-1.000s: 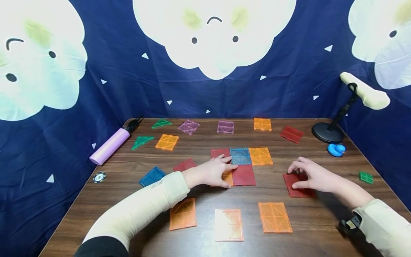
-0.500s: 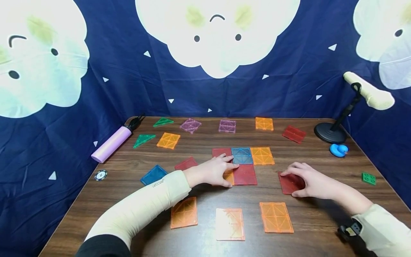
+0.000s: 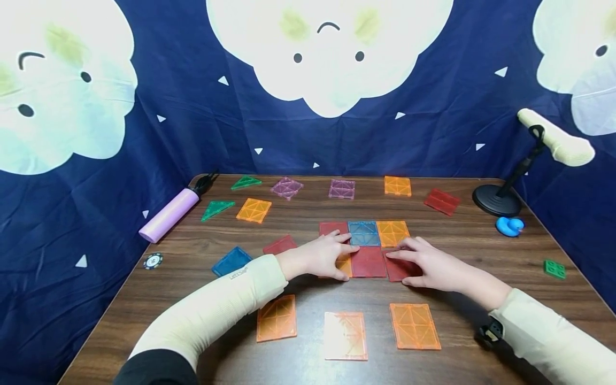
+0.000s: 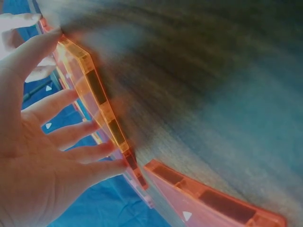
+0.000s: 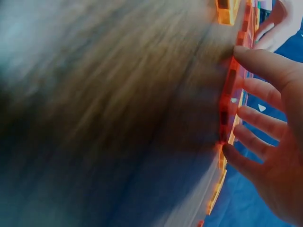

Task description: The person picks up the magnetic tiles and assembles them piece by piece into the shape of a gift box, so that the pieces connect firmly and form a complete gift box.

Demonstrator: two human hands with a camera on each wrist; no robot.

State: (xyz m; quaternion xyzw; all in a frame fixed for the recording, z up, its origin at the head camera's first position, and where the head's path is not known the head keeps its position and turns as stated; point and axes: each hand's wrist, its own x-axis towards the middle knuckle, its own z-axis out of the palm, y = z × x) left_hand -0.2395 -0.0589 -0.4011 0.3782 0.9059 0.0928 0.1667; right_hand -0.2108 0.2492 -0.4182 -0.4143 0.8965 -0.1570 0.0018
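Note:
A flat patch of square magnetic tiles lies mid-table: red (image 3: 331,228), blue (image 3: 363,233) and orange (image 3: 393,233) in the back row, with an orange tile (image 3: 344,265) and a red tile (image 3: 368,262) in front. My left hand (image 3: 321,258) rests flat on the patch's left side, its fingers spread over the orange tile's edge (image 4: 94,97). Straight fingers of my right hand (image 3: 423,265) lie on another red tile (image 3: 395,269), which sits against the front red tile. In the right wrist view the thumb (image 5: 265,64) sits at this tile's edge (image 5: 227,94).
Three orange tiles (image 3: 345,335) lie near the front edge. Loose tiles and green triangles (image 3: 216,209) are scattered at the back and left, beside a purple cylinder (image 3: 168,215). A black stand (image 3: 498,200), a blue duck (image 3: 510,225) and a small green tile (image 3: 554,268) sit on the right.
My right hand has slid the red tile leftward across the table until it meets the patch. The left hand has stayed on the patch.

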